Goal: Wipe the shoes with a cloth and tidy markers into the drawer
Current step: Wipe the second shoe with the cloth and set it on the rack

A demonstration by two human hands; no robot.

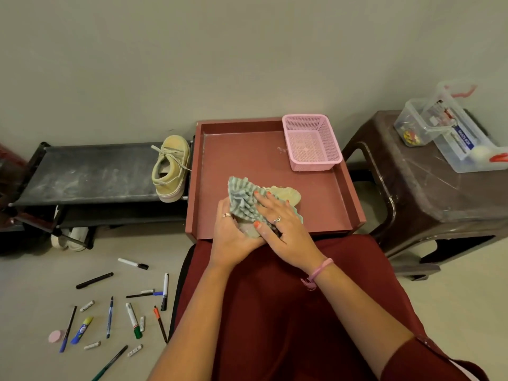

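Left hand (233,235) curls round the shoe (286,195), likely its heel, steadying it over the open drawer (275,160); right hand (277,218) presses the cloth (242,199) flat on it. Markers (132,317) wait on the floor.

Pink basket (313,143) (mesh), brown stool (428,193)

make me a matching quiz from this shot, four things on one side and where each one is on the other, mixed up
Things:
1. pink basket
2. yellow shoe
3. markers
4. clear plastic box

Places:
A. scattered on the floor
B. on the brown stool
C. far right corner of the red drawer
D. right end of the black rack

Pairs: 1-C, 2-D, 3-A, 4-B
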